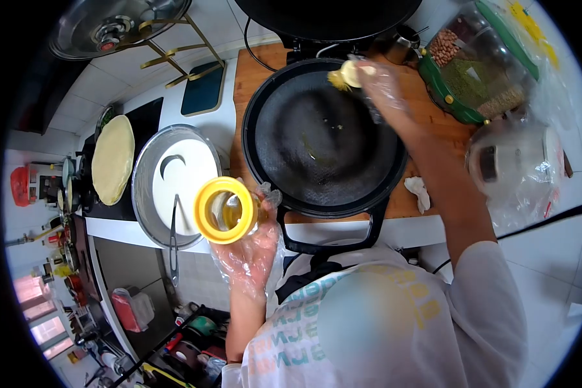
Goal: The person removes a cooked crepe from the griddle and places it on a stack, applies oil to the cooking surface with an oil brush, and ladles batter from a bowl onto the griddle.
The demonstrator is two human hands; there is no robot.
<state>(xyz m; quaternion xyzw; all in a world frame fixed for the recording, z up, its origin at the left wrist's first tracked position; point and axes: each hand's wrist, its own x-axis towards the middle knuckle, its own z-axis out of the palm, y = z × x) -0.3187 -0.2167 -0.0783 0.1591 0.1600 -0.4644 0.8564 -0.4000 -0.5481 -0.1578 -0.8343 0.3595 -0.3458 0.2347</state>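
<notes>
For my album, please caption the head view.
Left hand holds a yellow-rimmed jar, right hand a yellow brush at the black pan.

Pale tiled wall [103,81] stands beyond the left hand [249,249], behind the white desk [220,123]. A wooden desktop [430,145] spreads beneath the right hand [375,84]. To the left of the left hand and lower, a grey cabinet front [126,255] sits under the desk's edge. Well apart on that side, bright window panes [47,328] show pinkish white. White tiles [543,271] lie right of the right hand, wall or floor unclear. The light is bright.
</notes>
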